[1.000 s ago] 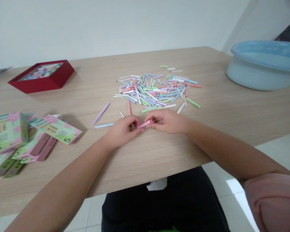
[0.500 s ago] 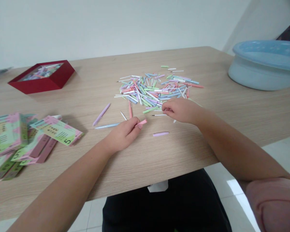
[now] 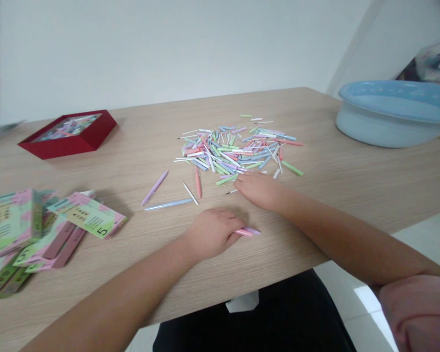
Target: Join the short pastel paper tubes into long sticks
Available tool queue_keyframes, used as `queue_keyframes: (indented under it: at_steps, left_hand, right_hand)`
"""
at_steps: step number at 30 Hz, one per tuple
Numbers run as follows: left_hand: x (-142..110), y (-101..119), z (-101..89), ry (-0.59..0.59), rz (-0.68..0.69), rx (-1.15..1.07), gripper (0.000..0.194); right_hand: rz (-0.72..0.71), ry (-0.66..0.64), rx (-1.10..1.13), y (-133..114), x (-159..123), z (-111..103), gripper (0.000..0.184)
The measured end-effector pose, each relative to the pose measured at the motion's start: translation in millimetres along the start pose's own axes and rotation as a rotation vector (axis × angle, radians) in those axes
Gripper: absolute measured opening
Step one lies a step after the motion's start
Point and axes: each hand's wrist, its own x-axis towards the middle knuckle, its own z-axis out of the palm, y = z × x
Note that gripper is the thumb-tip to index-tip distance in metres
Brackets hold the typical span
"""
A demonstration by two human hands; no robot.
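Observation:
My left hand (image 3: 214, 234) is closed low over the table with a pink pen tube (image 3: 244, 233) sticking out of its fingers. A purple pen cap (image 3: 253, 230) lies right beside that tube, partly under the fingertips. Across from it, my right hand (image 3: 258, 189) bends its fingers over a thin pen refill (image 3: 231, 191), whose dark tip pokes out to the left. The right fingertips sit at the near edge of a pile of pastel pen parts (image 3: 223, 151). A light-green tube (image 3: 227, 180) lies just beside them.
Left of the hands lie a purple pen (image 3: 154, 187), a light-blue pen (image 3: 168, 204), a white refill (image 3: 190, 193) and a coral tube (image 3: 198, 182). Printed pen boxes (image 3: 90, 212) are stacked at left. A red box (image 3: 71, 146) of pen parts and a blue basin (image 3: 385, 122) stand farther back.
My left hand has moved right with the pink tube, onto the purple cap. My right hand has come left and nearer, over the refill. The view has tilted up slightly.

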Motion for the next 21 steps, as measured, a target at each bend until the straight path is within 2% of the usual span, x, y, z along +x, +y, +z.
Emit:
queue_keyframes:
  at_steps: [2,6,11,15,21]
  left_hand:
    - [-0.2,-6.3,-1.7,0.006,-0.045,0.034,0.034]
    - [0.6,-27.4,-6.7,0.084,-0.253,0.098,0.027]
    - [0.5,-52.7,-9.7,0.176,-0.504,0.137,0.036]
    - [-1.1,-58.4,-10.0,0.212,-0.557,0.145,0.037]
    - [-1.4,-57.0,-9.6,0.248,-0.578,0.148,0.036]
  right_hand:
    - [0.005,-0.008,-0.019,-1.0,-0.3,1.0,0.023]
    - [0.039,-0.02,-0.072,-0.9,0.8,4.7,0.023]
    - [0.099,-0.018,-0.034,-2.5,3.6,8.4,0.025]
    - [0.161,0.036,0.068,-0.9,4.4,12.5,0.029]
    - [0.195,0.176,0.336,1.4,12.9,11.8,0.024]
